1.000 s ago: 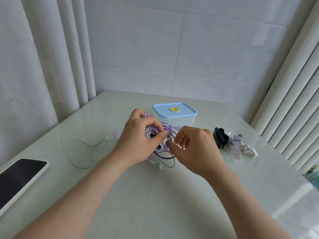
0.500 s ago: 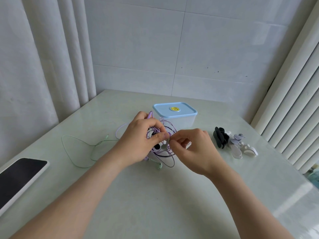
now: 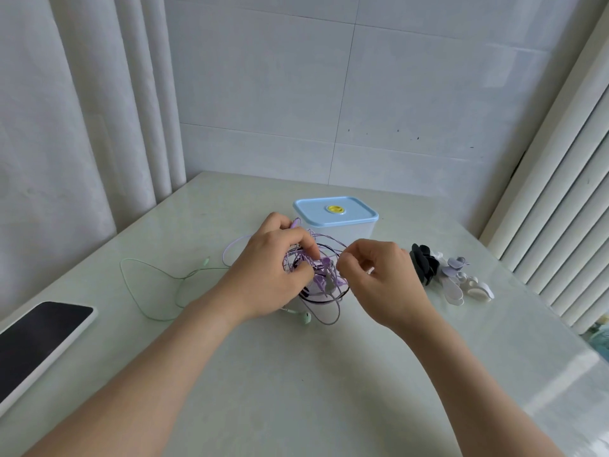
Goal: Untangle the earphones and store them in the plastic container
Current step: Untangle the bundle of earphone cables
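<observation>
Left hand (image 3: 270,272): centre of frame, grip curled round the tangled bundle of purple, black and mint-green wired earphones (image 3: 324,282).
Right hand (image 3: 382,282): right of centre, grip pinched together on a purple strand of that bundle.
Bundle: rested on the pale green glossy counter (image 3: 296,390), touching the front of the container.
Clear plastic container with blue lid (image 3: 336,219): stood closed, above centre.
Mint-green cord (image 3: 148,291): trailed left across the counter.
White-edged black phone (image 3: 39,334): lay lower left.
</observation>
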Demonstrator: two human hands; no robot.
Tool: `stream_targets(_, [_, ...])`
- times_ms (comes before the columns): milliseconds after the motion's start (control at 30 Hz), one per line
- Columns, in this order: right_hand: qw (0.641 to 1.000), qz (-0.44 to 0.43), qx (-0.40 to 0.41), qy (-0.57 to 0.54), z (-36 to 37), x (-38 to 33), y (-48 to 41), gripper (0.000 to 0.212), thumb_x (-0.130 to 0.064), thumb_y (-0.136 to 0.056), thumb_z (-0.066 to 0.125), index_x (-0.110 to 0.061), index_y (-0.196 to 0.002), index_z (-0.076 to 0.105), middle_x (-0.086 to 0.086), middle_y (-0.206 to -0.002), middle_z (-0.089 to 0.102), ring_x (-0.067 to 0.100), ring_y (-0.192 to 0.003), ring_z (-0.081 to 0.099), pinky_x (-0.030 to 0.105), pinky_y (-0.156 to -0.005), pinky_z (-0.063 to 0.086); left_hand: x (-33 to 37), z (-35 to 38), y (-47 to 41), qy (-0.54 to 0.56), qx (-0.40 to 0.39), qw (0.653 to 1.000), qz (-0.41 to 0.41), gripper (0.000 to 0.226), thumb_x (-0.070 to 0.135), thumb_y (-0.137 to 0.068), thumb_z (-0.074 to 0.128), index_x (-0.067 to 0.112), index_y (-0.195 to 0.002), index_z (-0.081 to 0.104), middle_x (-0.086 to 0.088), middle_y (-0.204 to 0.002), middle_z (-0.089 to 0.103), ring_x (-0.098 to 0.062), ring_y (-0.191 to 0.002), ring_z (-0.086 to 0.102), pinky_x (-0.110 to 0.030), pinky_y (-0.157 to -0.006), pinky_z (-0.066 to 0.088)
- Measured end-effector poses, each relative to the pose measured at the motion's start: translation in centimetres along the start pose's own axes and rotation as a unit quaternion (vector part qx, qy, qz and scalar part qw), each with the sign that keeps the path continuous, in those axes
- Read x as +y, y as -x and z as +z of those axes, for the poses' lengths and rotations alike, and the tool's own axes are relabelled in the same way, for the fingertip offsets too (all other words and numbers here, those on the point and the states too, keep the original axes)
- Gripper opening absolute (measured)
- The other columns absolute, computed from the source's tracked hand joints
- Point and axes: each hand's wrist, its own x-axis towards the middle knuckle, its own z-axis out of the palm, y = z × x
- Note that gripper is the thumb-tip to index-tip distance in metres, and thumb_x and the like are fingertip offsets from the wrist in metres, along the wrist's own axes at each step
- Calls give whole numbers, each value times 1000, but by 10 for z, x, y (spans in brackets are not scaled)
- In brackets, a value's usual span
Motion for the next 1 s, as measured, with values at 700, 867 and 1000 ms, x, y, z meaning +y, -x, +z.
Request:
stream_targets(700, [996,-4,-12,86,7,9,0,9,-27,-82,73,-29,-73,74,-23,-64,69,2,-67,66,27,-70,58,-12,2,-5,-31,74,996,34,23,26,-92,80,28,-90,57,13,-100,50,11,-83,50,-8,-73,34])
stream_targets(867, [994,9,-47,99,13,13,1,7,-38,-81,74,-33,-76,76,-19,-66,72,4,-70,68,33,-73,60,-15,6,-3,-73,76,994,42,29,45,-88,78,26,-73,62,10,-103,46,-3,-82,57,-23,-76,43])
stream_targets(1000, [992,27,-56,107,19,16,2,10,-35,-81,74,-36,-72,73,-16,-66,71,10,-73,68,35,-72,60,-19,9,-3,-114,67,991,21,43,56,-88,74,26,-58,66,10,-109,48,-10,-71,54,-30,-73,39])
